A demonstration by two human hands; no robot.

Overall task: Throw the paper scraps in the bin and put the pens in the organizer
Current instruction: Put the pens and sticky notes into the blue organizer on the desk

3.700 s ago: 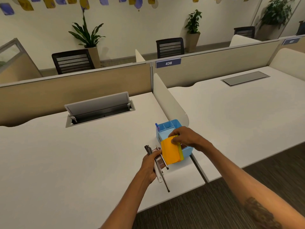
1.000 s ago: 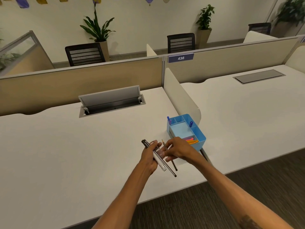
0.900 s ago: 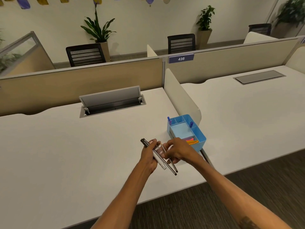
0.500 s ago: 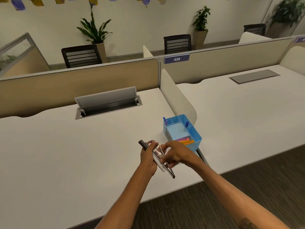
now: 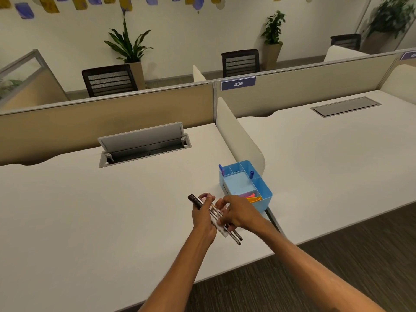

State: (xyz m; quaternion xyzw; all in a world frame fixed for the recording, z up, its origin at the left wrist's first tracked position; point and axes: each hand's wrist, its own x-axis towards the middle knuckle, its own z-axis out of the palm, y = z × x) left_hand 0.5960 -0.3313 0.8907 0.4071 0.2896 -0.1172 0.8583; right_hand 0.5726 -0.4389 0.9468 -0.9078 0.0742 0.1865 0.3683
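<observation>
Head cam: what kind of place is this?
Most likely an open-plan office: rows of white desks split by beige partitions, a numbered workstation tag "436", and mesh office chairs behind.

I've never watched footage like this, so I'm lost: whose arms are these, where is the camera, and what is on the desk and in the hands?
There is no machine here. A person wears a wide-angle camera on the head, looking forward and down, so the two bare arms are their own. The left hand grips a bundle of dark pens and one clear pen. The right hand pinches the same bundle, seemingly to pull one out. On the white desk, beside the hands, sits a light blue plastic organizer with compartments; two blue-capped pens stand in it and bright sticky tabs lie in its near compartment. No bin is visible.
</observation>
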